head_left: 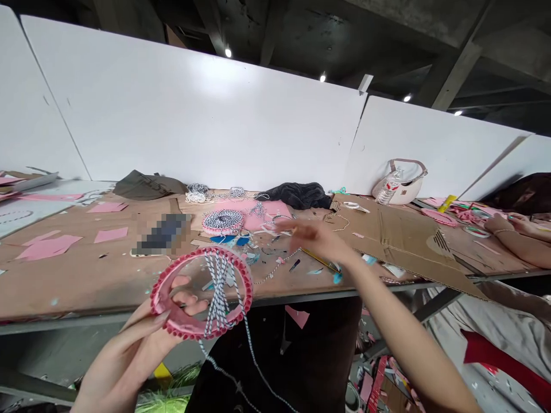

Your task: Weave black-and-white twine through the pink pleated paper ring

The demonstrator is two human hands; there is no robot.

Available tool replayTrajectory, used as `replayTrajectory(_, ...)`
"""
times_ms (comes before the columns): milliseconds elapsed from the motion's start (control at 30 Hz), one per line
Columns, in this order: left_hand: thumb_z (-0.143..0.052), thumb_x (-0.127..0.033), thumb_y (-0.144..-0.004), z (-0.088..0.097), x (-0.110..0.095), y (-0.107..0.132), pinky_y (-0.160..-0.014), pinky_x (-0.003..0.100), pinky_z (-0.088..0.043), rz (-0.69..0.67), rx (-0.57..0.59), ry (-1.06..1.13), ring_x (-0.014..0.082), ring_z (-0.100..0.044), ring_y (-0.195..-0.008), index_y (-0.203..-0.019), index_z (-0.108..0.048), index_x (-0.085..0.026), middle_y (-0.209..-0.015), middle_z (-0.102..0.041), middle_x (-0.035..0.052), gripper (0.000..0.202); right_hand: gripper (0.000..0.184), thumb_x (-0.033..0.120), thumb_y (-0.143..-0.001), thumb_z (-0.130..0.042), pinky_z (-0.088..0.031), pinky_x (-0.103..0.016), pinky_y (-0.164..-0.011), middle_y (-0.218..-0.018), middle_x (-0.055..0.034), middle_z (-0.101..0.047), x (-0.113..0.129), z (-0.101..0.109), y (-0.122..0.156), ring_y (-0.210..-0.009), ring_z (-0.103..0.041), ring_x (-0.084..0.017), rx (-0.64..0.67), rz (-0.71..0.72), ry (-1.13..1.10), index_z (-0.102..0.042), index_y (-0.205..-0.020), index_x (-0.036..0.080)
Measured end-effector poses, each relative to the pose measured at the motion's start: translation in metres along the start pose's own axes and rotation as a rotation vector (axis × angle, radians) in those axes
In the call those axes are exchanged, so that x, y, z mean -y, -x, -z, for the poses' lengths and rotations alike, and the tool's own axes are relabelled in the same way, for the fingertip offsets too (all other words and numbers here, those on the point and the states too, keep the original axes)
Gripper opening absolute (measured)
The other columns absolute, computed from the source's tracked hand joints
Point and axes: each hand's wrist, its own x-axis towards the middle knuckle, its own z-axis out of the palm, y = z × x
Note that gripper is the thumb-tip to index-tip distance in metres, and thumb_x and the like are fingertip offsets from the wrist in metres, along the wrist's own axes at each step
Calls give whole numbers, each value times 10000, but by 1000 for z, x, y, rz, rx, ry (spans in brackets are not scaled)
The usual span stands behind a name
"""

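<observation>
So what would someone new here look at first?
Probably the pink ring with the bumpy edge, held up at the front in the left hand, black-and-white cord criss-crossing its opening. Next, perhaps, the round cord-wound piece on the table just behind it, then the pale handbag farther right, by the white wall.

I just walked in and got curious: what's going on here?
The person's left hand holds a pink ring with striped cord strung across it and trailing below. The right hand is out toward the table, too blurred to tell whether it holds anything. A cord-filled ring rests farther back.
</observation>
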Motion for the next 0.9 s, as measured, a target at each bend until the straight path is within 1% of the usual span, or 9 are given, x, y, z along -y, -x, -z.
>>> replayTrajectory(67, -695, -84, -729, -17, 1, 2, -976, 447, -585, 33, -8, -12, 365, -646, -1222, -1209, -729, -292, -1154, -782, 44, 524, 410, 249, -890, -681, -565, -288, -739, -1026, -19, -742, 21, -43, 10, -746, -707, -131, 315, 73, -231, -632, -1296, 278)
replayTrajectory(100, -701, -88, -707, -23, 0, 1, -961, 483, -589, 56, -17, -17, 382, -658, -1196, -1196, -734, -278, -1127, -789, 55, 525, 397, 225, -884, -682, -552, -278, -739, -957, -6, -738, 28, -59, 14, -758, -703, -131, 402, 100, -321, -639, -1277, 267)
replayTrajectory(167, -728, -106, -666, -31, -2, -4, -934, 521, -593, 108, -14, -24, 406, -681, -1139, -1124, -758, -237, -1079, -795, 81, 477, 266, 196, -901, -641, -531, -260, -722, -856, 11, -717, 34, -80, 17, -764, -688, -126, 409, 130, -417, -689, -1159, 234)
replayTrajectory(233, -770, -121, -627, -36, -4, -7, -904, 513, -601, 134, 44, -34, 410, -704, -1067, -1013, -783, -197, -1000, -797, 101, 393, 151, 227, -929, -596, -522, -244, -669, -790, 15, -698, 34, -84, 15, -703, -667, -116, 307, 159, -452, -727, -1003, 212)
replayTrajectory(367, -774, -145, -677, -40, -5, -4, -814, 475, -623, 107, 189, -66, 389, -721, -975, -1036, -783, -200, -945, -783, 105, 364, 216, 322, -939, -576, -499, -232, -564, -727, 11, -709, 24, -59, 4, -547, -620, -102, 109, 161, -350, -759, -991, 220)
replayTrajectory(533, -731, -137, -746, -39, -2, 0, -833, 451, -611, 99, 183, -96, 371, -714, -1012, -1084, -770, -230, -982, -779, 93, 353, 280, 258, -914, -531, -498, -250, -595, -802, -37, -749, -8, -10, -15, -557, -610, -117, -203, 16, -9, -764, -1052, 188)
replayTrajectory(700, -796, -148, -686, -27, 3, -9, -903, 522, -584, 173, 202, -70, 424, -702, -1054, -1108, -762, -220, -996, -775, 103, 430, 254, 290, -989, -536, -469, -246, -534, -710, -12, -686, -57, 30, -28, -502, -559, -114, -371, -176, 137, -710, -1070, 125)
replayTrajectory(800, -779, -120, -685, -27, 3, -7, -923, 529, -578, 165, 165, -44, 409, -705, -1050, -1088, -762, -231, -941, -772, 73, 418, 267, 386, -1014, -571, -531, -261, -603, -823, -8, -677, -74, 43, -26, -599, -603, -107, -405, -293, 221, -663, -1035, 136)
replayTrajectory(900, -740, -112, -711, -32, 1, -1, -902, 515, -593, 143, 111, -26, 393, -709, -1041, -1061, -766, -226, -927, -774, 69, 369, 264, 374, -974, -639, -517, -244, -577, -746, 4, -661, -69, 46, -16, -563, -578, -95, -284, -339, 256, -675, -881, 129)
